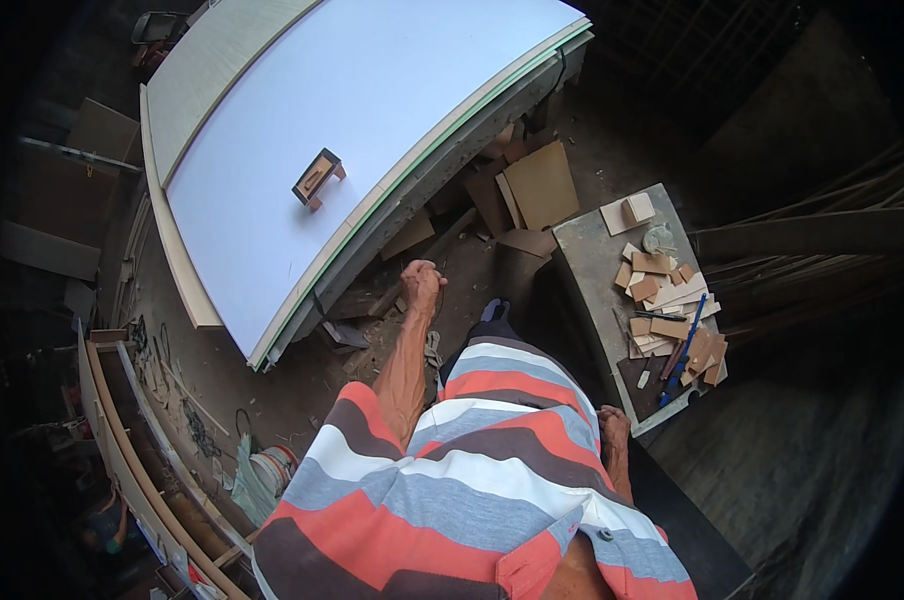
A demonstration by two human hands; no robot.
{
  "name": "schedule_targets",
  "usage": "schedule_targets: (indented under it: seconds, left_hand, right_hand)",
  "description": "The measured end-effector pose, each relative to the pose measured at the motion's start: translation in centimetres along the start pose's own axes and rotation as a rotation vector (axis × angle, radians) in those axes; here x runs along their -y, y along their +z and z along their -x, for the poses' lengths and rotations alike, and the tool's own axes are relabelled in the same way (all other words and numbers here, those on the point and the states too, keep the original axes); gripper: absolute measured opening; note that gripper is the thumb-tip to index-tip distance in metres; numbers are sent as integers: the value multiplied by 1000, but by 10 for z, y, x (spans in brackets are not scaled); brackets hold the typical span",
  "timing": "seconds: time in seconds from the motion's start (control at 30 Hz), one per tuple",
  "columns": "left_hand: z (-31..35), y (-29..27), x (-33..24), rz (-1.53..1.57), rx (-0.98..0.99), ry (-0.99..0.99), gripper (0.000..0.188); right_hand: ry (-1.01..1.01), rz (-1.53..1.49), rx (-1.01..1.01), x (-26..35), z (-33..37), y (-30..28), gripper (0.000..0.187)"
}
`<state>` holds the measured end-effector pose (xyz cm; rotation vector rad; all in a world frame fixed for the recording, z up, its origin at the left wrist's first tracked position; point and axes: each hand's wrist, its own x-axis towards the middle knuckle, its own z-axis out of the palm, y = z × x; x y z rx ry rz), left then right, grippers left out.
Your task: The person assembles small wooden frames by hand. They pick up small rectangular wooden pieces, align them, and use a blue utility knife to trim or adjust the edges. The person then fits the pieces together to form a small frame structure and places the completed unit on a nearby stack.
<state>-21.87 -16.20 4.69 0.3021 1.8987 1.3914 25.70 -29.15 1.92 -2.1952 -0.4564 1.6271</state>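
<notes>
My left hand [424,284] is raised in front of me, beside the near edge of a large white-topped board [262,130]. Its fingers are curled closed, and whatever may be inside them is hidden. On the board rests a small dark-framed wooden piece [318,178] with short reddish-brown legs, apart from my hand. Low at my right side, my right hand [614,424] is near the corner of a small worktable [592,262]. Its visible fingers are bent closed; my striped shirt covers part of it, and I cannot see what it holds, if anything.
Several wood offcuts [672,292], a blue-handled tool [684,350] and a small round container [658,238] lie on the worktable. Brown panels [540,185] lean under the large board. A bucket [274,466] and a plastic bag [248,480] stand at lower left.
</notes>
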Motion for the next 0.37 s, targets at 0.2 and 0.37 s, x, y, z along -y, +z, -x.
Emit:
schedule_targets:
  seconds: [0.2, 0.37]
  left_hand:
    - [35, 92, -2, -356, 444, 115, 28]
    - [58, 173, -10, -449, 663, 149, 37]
  right_hand:
    - [5, -25, -50, -4, 8, -28, 21]
    - [73, -39, -124, -23, 20, -48, 24]
